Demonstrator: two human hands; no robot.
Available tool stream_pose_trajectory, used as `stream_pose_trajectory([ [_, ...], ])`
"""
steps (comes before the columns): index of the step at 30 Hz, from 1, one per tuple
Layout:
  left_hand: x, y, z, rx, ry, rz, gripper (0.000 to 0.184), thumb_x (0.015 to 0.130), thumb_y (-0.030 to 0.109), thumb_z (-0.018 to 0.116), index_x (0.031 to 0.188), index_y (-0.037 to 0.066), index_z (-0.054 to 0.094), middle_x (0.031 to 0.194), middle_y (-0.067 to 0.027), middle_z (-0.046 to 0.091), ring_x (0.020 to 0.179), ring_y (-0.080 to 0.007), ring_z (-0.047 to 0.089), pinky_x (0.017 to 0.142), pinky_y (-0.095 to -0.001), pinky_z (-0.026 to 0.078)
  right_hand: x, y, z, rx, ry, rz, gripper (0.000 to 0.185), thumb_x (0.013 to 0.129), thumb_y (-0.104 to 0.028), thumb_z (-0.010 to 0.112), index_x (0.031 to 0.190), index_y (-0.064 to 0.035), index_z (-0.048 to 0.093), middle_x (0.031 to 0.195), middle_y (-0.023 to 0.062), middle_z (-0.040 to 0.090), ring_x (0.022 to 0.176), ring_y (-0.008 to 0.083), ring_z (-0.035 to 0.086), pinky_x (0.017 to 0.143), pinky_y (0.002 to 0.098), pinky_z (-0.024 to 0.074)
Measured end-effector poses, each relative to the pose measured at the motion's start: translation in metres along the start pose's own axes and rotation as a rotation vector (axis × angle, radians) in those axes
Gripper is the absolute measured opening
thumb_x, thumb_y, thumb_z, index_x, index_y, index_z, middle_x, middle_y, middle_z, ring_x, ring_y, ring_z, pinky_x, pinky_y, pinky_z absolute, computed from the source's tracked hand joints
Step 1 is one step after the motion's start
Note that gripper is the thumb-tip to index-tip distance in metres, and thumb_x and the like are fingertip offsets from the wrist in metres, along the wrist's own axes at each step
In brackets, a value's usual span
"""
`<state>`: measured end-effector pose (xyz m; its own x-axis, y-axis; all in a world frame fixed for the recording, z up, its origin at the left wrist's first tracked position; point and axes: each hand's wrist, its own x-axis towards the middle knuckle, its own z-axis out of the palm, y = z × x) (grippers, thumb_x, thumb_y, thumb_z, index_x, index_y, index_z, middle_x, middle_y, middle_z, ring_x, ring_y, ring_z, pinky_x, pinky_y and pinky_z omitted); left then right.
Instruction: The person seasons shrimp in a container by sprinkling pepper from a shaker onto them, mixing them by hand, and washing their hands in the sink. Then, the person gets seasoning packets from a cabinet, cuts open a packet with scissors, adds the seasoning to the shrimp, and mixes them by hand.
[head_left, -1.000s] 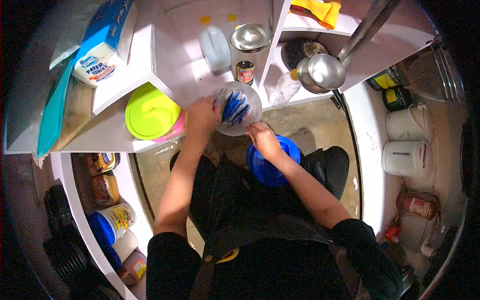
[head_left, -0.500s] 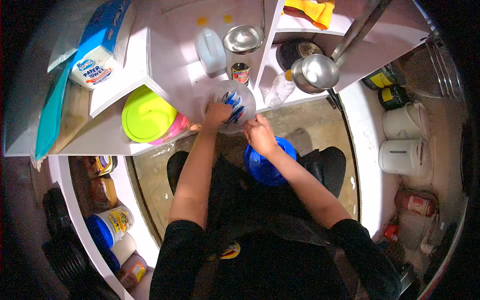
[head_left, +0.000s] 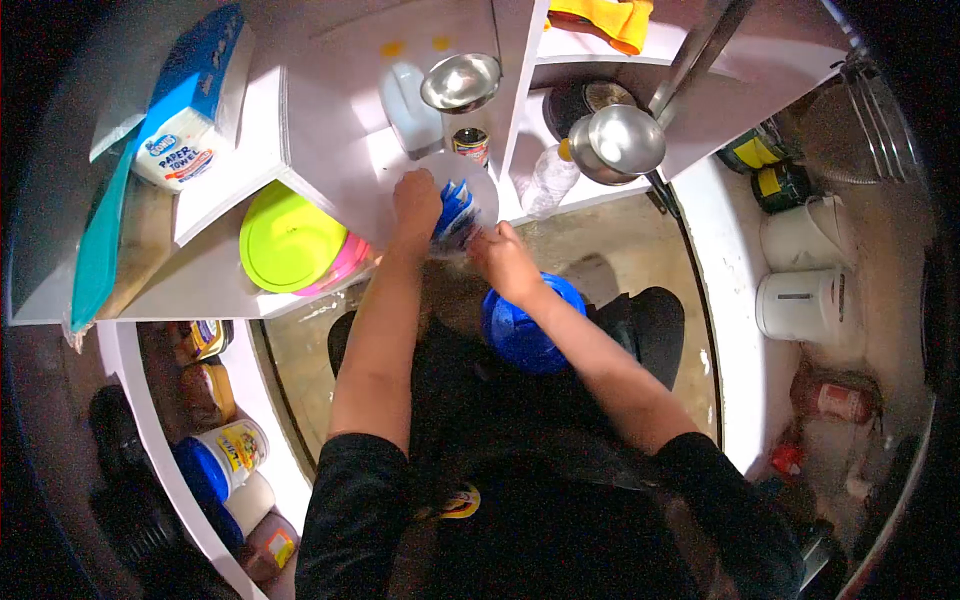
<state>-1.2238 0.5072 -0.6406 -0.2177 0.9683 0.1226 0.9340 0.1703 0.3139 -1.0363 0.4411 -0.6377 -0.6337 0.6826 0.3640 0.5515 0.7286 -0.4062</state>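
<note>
A clear round tub [head_left: 478,190] with blue-and-white packets [head_left: 456,208] inside is held up in front of me. My left hand [head_left: 416,205] is closed at the tub's left rim, its fingertips partly hidden. My right hand [head_left: 506,262] grips the near right edge, thumb and fingers pressed together. Below my right forearm, between my knees, sits a round blue plastic lid or tub [head_left: 530,330]; which of the two I cannot tell.
Ahead, the shelf holds a dark-capped jar [head_left: 470,146], a whitish jug [head_left: 412,105], a clear bottle [head_left: 550,180] and hanging metal ladles [head_left: 618,145]. A lime-lidded container [head_left: 290,238] and a paper towel pack [head_left: 190,110] are at left. White canisters [head_left: 805,305] stand at right.
My left hand has come up and left, out from over the packets to the tub's rim. My right hand shifts slightly left with the tub, and the whole view has turned a little.
</note>
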Motion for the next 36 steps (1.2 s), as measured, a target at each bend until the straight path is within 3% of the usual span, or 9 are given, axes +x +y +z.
stream_pose_trajectory([
  [5, -0.011, -0.020, 0.050, 0.030, 0.014, 0.063, 0.018, 0.079, 0.011, 0.050, 0.083, 0.000, 0.064, 0.084, -0.0222, 0.063, 0.081, -0.0371, 0.063, 0.074, -0.0439, 0.051, -0.023, -0.008, 0.010, 0.014, 0.034, 0.038, 0.013, 0.072, -0.002, 0.059, 0.084, -0.0031, 0.065, 0.088, 0.0085, 0.062, 0.085, 0.0293, 0.052, 0.083, 0.0350, 0.0431],
  [9, -0.024, 0.000, 0.007, 0.111, -0.001, 0.106, 0.019, 0.080, 0.012, 0.049, 0.083, 0.001, 0.064, 0.084, -0.0212, 0.063, 0.081, -0.0364, 0.063, 0.073, -0.0440, 0.051, -0.020, -0.005, 0.007, -0.054, 0.039, -0.003, 0.010, 0.071, -0.005, 0.059, 0.080, -0.0057, 0.065, 0.089, 0.0053, 0.062, 0.090, 0.0253, 0.053, 0.084, 0.0347, 0.0418],
  [13, -0.017, 0.001, -0.039, 0.171, -0.008, 0.028, 0.021, 0.080, 0.011, 0.046, 0.080, 0.002, 0.065, 0.083, -0.0206, 0.064, 0.078, -0.0351, 0.064, 0.071, -0.0435, 0.052, 0.006, 0.010, 0.022, -0.290, -0.150, -0.028, 0.010, 0.073, -0.012, 0.058, 0.078, -0.0107, 0.066, 0.091, 0.0019, 0.063, 0.095, 0.0184, 0.054, 0.085, 0.0337, 0.0388],
  [15, -0.015, -0.002, -0.072, 0.176, 0.090, 0.041, 0.020, 0.080, 0.011, 0.047, 0.079, 0.001, 0.065, 0.082, -0.0214, 0.064, 0.077, -0.0366, 0.064, 0.070, -0.0446, 0.051, 0.031, 0.005, 0.009, -0.416, -0.296, -0.048, 0.011, 0.074, -0.015, 0.057, 0.079, -0.0125, 0.066, 0.091, 0.0009, 0.063, 0.097, 0.0159, 0.054, 0.086, 0.0334, 0.0373],
  [19, -0.005, -0.009, -0.110, 0.135, 0.129, 0.100, 0.017, 0.077, 0.009, 0.049, 0.077, -0.001, 0.062, 0.079, -0.0243, 0.062, 0.071, -0.0418, 0.061, 0.064, -0.0497, 0.049, 0.045, 0.016, 0.025, -0.296, -0.125, 0.001, 0.011, 0.073, -0.020, 0.060, 0.079, -0.0140, 0.067, 0.090, 0.0012, 0.064, 0.094, 0.0171, 0.056, 0.085, 0.0330, 0.0379],
  [22, -0.003, -0.003, -0.112, 0.081, 0.191, 0.147, 0.014, 0.077, 0.008, 0.049, 0.076, 0.000, 0.061, 0.077, -0.0238, 0.061, 0.069, -0.0421, 0.061, 0.063, -0.0507, 0.048, 0.047, 0.011, 0.007, -0.459, -0.390, -0.097, 0.018, 0.074, -0.025, 0.061, 0.086, -0.0131, 0.067, 0.095, 0.0021, 0.064, 0.095, 0.0205, 0.055, 0.084, 0.0342, 0.0391],
  [25, -0.006, 0.001, -0.106, -0.030, 0.255, 0.175, 0.012, 0.078, 0.008, 0.049, 0.077, 0.003, 0.060, 0.076, -0.0217, 0.061, 0.070, -0.0414, 0.061, 0.063, -0.0501, 0.048, 0.056, 0.000, -0.009, -0.154, -0.317, 0.222, 0.028, 0.076, -0.029, 0.062, 0.098, -0.0132, 0.067, 0.109, 0.0028, 0.062, 0.097, 0.0255, 0.052, 0.084, 0.0369, 0.0396],
  [31, -0.003, 0.007, -0.120, 0.038, 0.347, 0.139, 0.012, 0.082, 0.014, 0.051, 0.078, 0.006, 0.059, 0.077, -0.0182, 0.060, 0.070, -0.0391, 0.060, 0.062, -0.0481, 0.048, 0.049, 0.000, -0.013, -0.086, -0.149, 0.047, 0.051, 0.074, -0.037, 0.065, 0.122, -0.0212, 0.058, 0.131, 0.0029, 0.052, 0.095, 0.0294, 0.049, 0.085, 0.0398, 0.0388],
  [36, -0.016, 0.022, -0.160, -0.029, 0.436, 0.140, 0.017, 0.084, 0.018, 0.050, 0.083, 0.007, 0.063, 0.081, -0.0167, 0.062, 0.073, -0.0373, 0.060, 0.066, -0.0465, 0.048, 0.068, -0.009, -0.026, -0.130, -0.113, -0.090, 0.058, 0.074, -0.038, 0.066, 0.128, -0.0232, 0.052, 0.133, 0.0020, 0.049, 0.101, 0.0305, 0.048, 0.090, 0.0405, 0.0364],
])
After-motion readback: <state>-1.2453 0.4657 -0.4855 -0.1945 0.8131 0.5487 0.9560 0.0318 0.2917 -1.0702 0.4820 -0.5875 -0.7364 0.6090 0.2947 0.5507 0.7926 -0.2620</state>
